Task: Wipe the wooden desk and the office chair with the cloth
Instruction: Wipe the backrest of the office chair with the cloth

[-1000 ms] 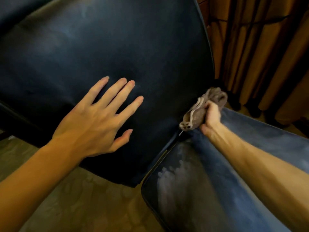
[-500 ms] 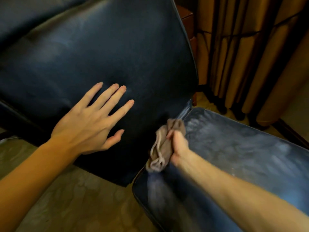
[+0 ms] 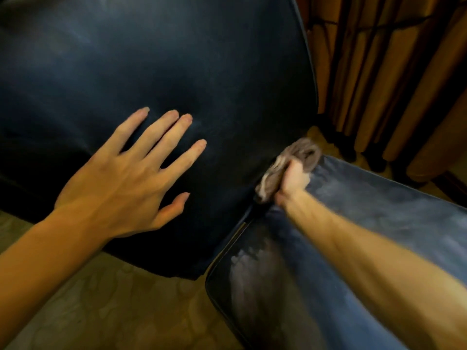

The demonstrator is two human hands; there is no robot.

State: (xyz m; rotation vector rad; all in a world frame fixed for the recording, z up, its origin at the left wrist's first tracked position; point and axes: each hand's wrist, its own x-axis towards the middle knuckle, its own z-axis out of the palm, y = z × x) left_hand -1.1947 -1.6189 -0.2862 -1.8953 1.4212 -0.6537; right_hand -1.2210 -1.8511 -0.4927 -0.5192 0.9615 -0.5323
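**Asker:** What sort of room is this?

**Describer:** A dim room in warm light, seen from above. A tan patterned floor (image 3: 101, 306) lies at the lower left. Long ochre curtains (image 3: 409, 79) hang in folds at the upper right.

**Asker:** And the office chair?

**Describer:** The office chair (image 3: 227, 109) fills most of the view and is covered in dark blue-black leather. Its backrest (image 3: 151, 46) takes up the upper left. Its seat (image 3: 379, 223) runs to the lower right, with pale, cloudy smears on its surface and piping along its edge.

**Asker:** Where is the cloth?

**Describer:** The cloth (image 3: 303, 151) is a crumpled grey-brown bundle with a paler hem. It sits at the back of the seat, right where the seat meets the backrest.

**Asker:** And the hands?

**Describer:** The right hand (image 3: 294, 179) is clenched around the cloth, with its arm stretched over the seat. The left hand (image 3: 126, 183) lies flat on the backrest, its fingers (image 3: 161, 130) straight and spread, holding nothing.
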